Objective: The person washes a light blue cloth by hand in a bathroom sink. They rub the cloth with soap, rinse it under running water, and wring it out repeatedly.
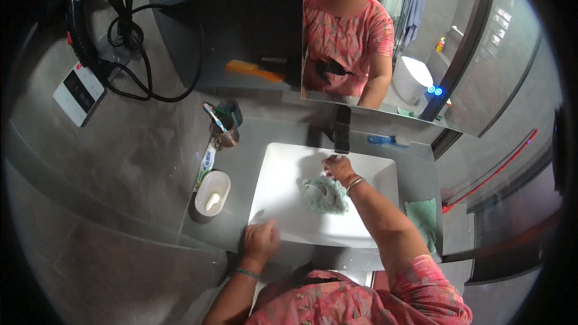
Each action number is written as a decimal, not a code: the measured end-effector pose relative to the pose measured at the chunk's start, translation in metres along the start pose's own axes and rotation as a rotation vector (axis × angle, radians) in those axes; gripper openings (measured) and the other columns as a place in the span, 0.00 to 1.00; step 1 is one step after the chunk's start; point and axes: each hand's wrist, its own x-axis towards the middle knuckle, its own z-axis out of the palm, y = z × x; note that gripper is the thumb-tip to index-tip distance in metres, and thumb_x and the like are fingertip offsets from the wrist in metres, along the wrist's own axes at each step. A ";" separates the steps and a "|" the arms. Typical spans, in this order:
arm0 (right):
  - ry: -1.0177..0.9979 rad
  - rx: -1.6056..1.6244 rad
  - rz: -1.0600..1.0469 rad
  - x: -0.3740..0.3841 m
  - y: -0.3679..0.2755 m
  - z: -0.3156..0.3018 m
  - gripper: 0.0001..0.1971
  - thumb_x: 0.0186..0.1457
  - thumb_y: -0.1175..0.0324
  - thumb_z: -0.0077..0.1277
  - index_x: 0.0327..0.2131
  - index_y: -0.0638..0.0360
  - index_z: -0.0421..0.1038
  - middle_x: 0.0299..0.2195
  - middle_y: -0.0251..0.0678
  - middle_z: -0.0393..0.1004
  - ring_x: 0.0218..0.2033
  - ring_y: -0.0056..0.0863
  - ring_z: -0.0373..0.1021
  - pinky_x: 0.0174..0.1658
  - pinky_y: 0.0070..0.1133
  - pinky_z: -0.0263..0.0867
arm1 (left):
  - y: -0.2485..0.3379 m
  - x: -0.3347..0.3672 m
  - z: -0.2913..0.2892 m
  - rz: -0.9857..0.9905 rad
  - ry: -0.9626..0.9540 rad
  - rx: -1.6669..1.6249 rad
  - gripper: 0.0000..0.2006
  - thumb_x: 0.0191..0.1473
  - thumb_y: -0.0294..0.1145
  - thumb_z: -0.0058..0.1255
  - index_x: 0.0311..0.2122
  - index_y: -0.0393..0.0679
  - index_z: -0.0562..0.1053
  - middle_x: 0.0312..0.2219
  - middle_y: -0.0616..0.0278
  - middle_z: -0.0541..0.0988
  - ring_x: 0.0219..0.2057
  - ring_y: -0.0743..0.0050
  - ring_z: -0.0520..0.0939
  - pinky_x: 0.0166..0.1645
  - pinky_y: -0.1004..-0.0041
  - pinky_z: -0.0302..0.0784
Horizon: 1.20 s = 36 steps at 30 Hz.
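Clock centred on the sink, 12 toward the mirror. Far out at 10: white wall panel [79,95] with a dark display, black cable [147,72] looping beside it. At 9 to 10: toothpaste tube [205,165] on the grey counter, its lower end at the soap dish [220,183], an oval white one at 9 with a pale piece of soap [212,201] lying in it. At 10: metal cup [225,138], toothbrush [215,117] leaning in it. At 11, on the shelf: orange comb [254,71].

Left hand [261,242] at 8, by the near-left corner of the sink [274,186]; fingers curled inward, grip on anything cannot be told; green band at the wrist. Pale green cloth [327,196] bunched on the white basin floor, about the clock's centre. Right hand [339,168] at 1, just beyond the cloth's upper edge and below the dark faucet [341,129]; fingers bent and drawn narrow, contents cannot be told; bangle [355,186] at the wrist. Between 1 and 2: blue-handled item [385,141]. Past 3: second green cloth [424,219], spread flat on the counter
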 end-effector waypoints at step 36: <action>0.024 -0.292 -0.104 -0.015 0.037 -0.089 0.14 0.54 0.59 0.56 0.40 0.55 0.78 0.39 0.42 0.81 0.41 0.37 0.78 0.49 0.32 0.73 | 0.002 0.005 -0.003 0.024 0.058 -0.077 0.11 0.52 0.32 0.53 0.40 0.47 0.80 0.22 0.58 0.80 0.27 0.54 0.81 0.38 0.55 0.72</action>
